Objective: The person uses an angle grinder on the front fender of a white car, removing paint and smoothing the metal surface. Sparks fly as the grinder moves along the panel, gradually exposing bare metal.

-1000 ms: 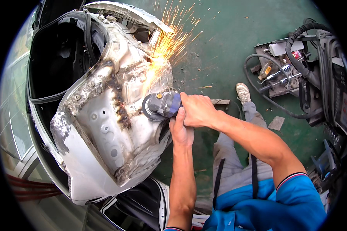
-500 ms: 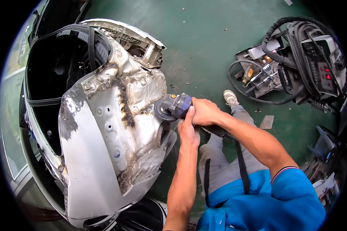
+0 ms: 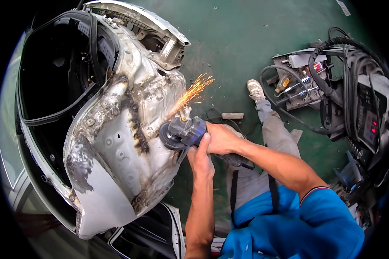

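Both my hands are closed around a dark blue angle grinder (image 3: 192, 132). My right hand (image 3: 224, 139) wraps its body from the right. Just below it, my left hand (image 3: 201, 159) grips from underneath, with the thumb pointing up along the tool. The grinder's disc meets the right-hand part of a bare, stripped car body panel (image 3: 115, 140), though its guard hides the exact contact. Orange sparks (image 3: 193, 92) spray up and to the right from there. Brown burn marks and scraped metal run down the panel's middle.
A black rubber seal (image 3: 65, 113) lines the car's dark opening at left. At upper left is a loosened bumper part (image 3: 172, 48). To the right stands a welding machine (image 3: 369, 116) with coiled cables and a tool tray (image 3: 296, 88). My shoe (image 3: 255, 90) is on the green floor.
The grinder and both hands have moved left and slightly down onto the panel. Sparks now fly where none showed before. The whole view has also shifted a little.
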`<state>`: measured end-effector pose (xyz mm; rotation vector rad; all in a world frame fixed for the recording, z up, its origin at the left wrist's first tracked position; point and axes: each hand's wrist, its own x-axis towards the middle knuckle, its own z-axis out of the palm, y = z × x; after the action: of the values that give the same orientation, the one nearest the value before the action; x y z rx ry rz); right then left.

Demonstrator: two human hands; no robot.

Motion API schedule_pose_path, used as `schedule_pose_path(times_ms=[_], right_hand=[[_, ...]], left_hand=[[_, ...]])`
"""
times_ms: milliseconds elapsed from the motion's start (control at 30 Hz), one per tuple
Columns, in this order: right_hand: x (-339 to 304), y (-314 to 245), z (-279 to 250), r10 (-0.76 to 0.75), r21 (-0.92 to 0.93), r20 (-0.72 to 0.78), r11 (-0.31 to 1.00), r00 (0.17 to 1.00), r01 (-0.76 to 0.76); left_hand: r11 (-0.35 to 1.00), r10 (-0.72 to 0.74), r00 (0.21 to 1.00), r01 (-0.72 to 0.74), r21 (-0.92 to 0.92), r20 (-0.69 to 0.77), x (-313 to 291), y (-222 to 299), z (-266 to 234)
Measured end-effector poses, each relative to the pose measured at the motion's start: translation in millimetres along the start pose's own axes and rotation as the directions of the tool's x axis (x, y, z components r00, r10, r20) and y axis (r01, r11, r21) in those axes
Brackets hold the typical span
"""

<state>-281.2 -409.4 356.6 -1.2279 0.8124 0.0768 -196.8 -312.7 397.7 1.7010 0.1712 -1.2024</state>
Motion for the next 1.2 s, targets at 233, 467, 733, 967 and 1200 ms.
schedule_pose_path(times_ms=[233, 467, 733, 967, 1200], right_hand=[[5, -10, -17, 0.004, -0.076, 0.038, 0.997, 0.999, -0.001], [-7, -1, -4, -0.077, -0.198, -0.019, 0.977, 0.997, 0.072], [-12, -5, -3, -0.075, -0.203, -0.051, 0.977, 0.996, 0.063], [-24, -38, 0, -0.103, -0.351, -0.115, 0.935, 0.988, 0.056], [-31, -47, 10, -0.188, -0.395, -0.210, 0.914, 0.960, 0.093]], left_hand=[[0.999, 0.012, 1.000, -0.013, -0.037, -0.021, -2, 6, 17], [0.992, 0.051, 0.999, -0.051, -0.115, -0.004, -15, 3, 15], [0.997, 0.025, 1.000, -0.024, -0.077, 0.013, -14, 1, 11], [0.991, 0.056, 0.988, -0.038, -0.130, 0.141, -20, 20, -2], [0.986, 0.076, 0.967, -0.036, -0.165, 0.242, -20, 25, -11]])
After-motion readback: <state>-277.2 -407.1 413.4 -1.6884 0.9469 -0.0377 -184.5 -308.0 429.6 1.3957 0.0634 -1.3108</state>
